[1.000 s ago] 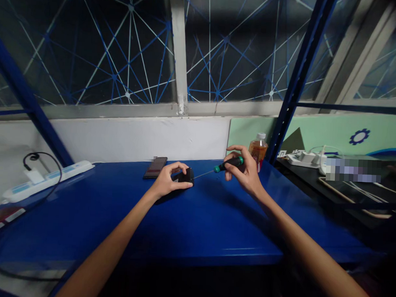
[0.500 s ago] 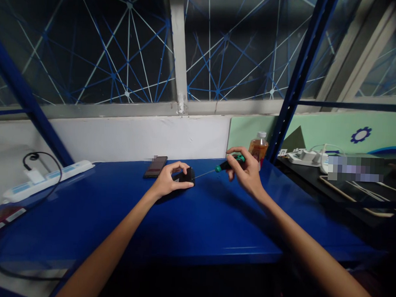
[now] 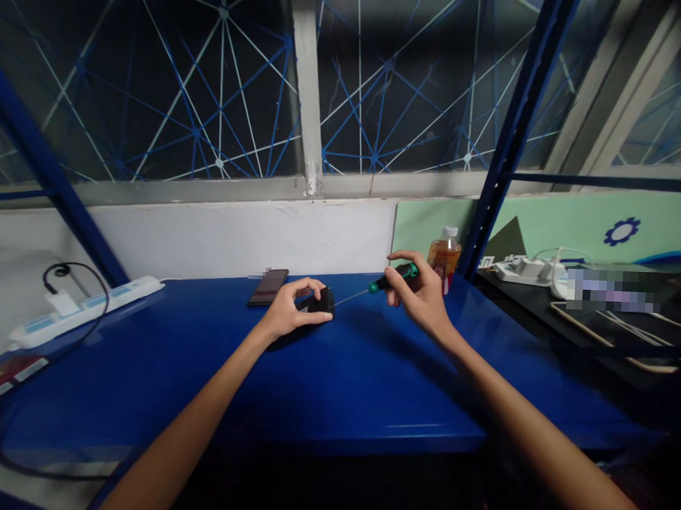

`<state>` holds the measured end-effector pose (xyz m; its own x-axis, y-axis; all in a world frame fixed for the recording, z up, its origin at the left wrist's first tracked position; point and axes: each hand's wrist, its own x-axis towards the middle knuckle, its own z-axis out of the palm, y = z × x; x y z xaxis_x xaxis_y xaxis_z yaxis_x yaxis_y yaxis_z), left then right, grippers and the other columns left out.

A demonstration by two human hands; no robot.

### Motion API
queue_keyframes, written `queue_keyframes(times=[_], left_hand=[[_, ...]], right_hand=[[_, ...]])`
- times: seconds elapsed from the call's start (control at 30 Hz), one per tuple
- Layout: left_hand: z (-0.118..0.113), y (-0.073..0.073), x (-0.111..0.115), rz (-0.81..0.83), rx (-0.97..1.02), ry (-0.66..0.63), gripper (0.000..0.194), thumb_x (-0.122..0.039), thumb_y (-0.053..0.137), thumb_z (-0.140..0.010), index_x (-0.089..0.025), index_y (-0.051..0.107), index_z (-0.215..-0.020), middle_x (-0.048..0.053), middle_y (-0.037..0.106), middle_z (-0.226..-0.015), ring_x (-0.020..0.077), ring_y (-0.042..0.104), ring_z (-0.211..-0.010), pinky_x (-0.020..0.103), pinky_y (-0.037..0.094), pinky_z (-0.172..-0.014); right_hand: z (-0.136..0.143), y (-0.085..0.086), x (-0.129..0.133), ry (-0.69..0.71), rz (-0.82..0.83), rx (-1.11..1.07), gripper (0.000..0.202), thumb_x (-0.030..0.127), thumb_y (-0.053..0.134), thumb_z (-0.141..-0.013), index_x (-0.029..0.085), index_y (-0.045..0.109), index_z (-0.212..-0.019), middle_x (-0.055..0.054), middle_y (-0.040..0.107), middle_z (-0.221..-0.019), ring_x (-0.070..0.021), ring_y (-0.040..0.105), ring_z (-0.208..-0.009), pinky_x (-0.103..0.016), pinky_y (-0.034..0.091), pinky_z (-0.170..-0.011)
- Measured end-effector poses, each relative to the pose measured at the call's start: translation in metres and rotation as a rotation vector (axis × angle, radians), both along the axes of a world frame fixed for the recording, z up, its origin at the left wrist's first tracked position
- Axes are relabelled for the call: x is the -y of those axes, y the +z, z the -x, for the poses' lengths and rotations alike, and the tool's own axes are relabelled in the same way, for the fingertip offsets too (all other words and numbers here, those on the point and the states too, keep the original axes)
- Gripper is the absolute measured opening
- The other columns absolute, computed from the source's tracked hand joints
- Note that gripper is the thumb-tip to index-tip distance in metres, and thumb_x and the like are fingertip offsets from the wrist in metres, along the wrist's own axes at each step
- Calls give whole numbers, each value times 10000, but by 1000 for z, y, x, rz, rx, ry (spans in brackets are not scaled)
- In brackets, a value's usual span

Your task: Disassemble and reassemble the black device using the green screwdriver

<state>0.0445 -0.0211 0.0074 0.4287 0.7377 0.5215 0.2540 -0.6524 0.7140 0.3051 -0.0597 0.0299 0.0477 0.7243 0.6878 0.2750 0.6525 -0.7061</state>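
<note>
My left hand grips a small black boxy object on the blue table, thumb along its near side and fingers over the top. What kind of object it is cannot be made out, and the palm hides part of it. A screwdriver with a green and black handle is pinched in my right hand. Its thin shaft slants down to the left, and the tip meets the right face of the black object. Whether it sits in a screw is too small to see.
Behind my left hand lies a dark phone. A bottle of orange drink stands behind my right hand. To the left are a white power strip with a black cable and a red packet. Blue rack posts rise at both sides.
My right hand and the screwdriver handle have shifted slightly left, and the handle looks turned a little. The left hand keeps its hold on the black object.
</note>
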Motion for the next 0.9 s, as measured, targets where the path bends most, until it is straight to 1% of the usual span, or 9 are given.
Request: queue_keyframes(times=[0.07,0.13,0.2,0.37,0.47,0.57,0.67,0.8,0.9], left_hand=[[0,0,0,1,2,-4,322,-305,805,-645,-186,539,-781,86,628,-1074,256,599,-1050,435,424,-964],[0,0,0,3,-3,-4,318,-303,804,-646,-189,542,-785,86,627,-1079,256,596,-1055,438,423,-964],[0,1,1,2,-9,0,313,-301,803,-647,-190,547,-787,85,628,-1082,256,596,-1055,440,422,-963],[-1,1,2,1,-6,-7,318,-308,800,-643,-185,538,-775,90,627,-1069,256,598,-1046,441,426,-959],[-2,3,3,6,-15,-10,328,-309,799,-646,-184,518,-760,90,625,-1063,250,598,-1040,432,427,-957],[-2,4,5,5,-29,-6,335,-308,796,-650,-185,494,-729,89,625,-1057,246,596,-1036,428,426,-953],[-2,5,6,4,-36,-4,348,-307,790,-655,-188,467,-706,88,626,-1058,245,594,-1037,424,426,-951],[-3,5,6,-1,-33,1,353,-308,785,-652,-188,456,-701,93,624,-1066,248,593,-1040,418,426,-947],[-2,4,5,-2,-33,7,347,-314,781,-652,-188,461,-701,95,622,-1078,249,596,-1034,417,431,-935]], right_hand=[[-1,-1,-2,67,7,-7,298,397,564,-887,211,520,-1115,55,551,-514,-117,534,-426,-238,413,-436],[-2,-2,-4,110,-3,-32,283,376,562,-886,219,508,-1115,52,553,-555,-111,532,-433,-234,402,-430],[0,-2,-3,106,-15,-53,276,358,591,-868,219,509,-1091,54,547,-574,-101,522,-420,-230,396,-425],[3,-1,1,33,2,-56,298,358,648,-826,209,517,-1047,70,513,-526,-89,494,-385,-221,388,-409],[2,-1,-1,102,3,-67,306,362,602,-852,214,499,-1099,20,592,-707,-84,538,-434,-223,405,-426],[1,-3,-2,175,-21,-88,321,337,583,-851,225,476,-1132,-7,605,-842,-79,558,-455,-231,422,-437],[3,-3,0,123,-40,-88,292,332,610,-831,219,499,-1076,8,590,-792,-78,541,-425,-233,420,-418],[7,0,6,-29,-46,-47,279,372,678,-792,210,526,-961,63,531,-569,-78,469,-343,-223,372,-368],[6,1,7,-55,-27,-12,277,389,673,-800,207,535,-957,61,534,-549,-79,467,-349,-223,369,-379]])
